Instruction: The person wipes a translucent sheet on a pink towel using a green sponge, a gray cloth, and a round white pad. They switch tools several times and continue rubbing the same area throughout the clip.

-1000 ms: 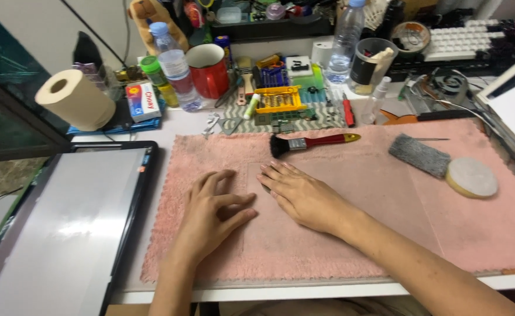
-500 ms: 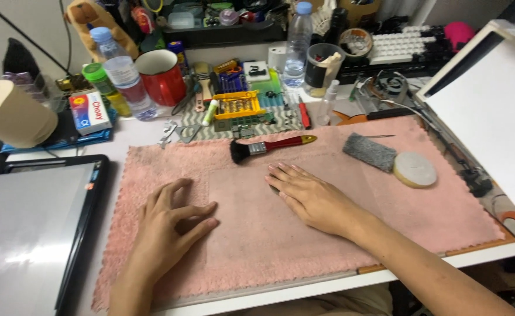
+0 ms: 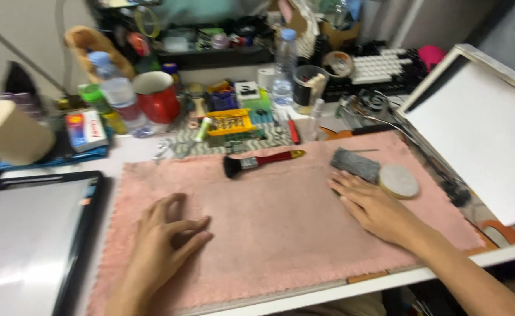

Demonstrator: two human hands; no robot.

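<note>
My left hand (image 3: pixel 164 237) rests palm down on the pink towel mat (image 3: pixel 281 228), fingers spread, holding nothing. My right hand (image 3: pixel 371 205) lies flat on the right part of the mat, its fingertips just short of a grey rectangular pad (image 3: pixel 355 164) and a round white disc (image 3: pixel 398 180). A brush with a black head and a red handle (image 3: pixel 260 161) lies on the mat's far edge, between the two hands.
A tablet with a pale screen (image 3: pixel 26 246) sits left of the mat. A toilet paper roll (image 3: pixel 9 131), a red mug (image 3: pixel 157 96), bottles (image 3: pixel 284 67), a yellow bit holder (image 3: pixel 231 123) and a keyboard (image 3: pixel 380 65) crowd the back. A white board (image 3: pixel 480 131) stands at the right.
My right hand has slid to the right across the mat, towards the grey pad and white disc. The view has swung right. My left hand stays flat on the mat.
</note>
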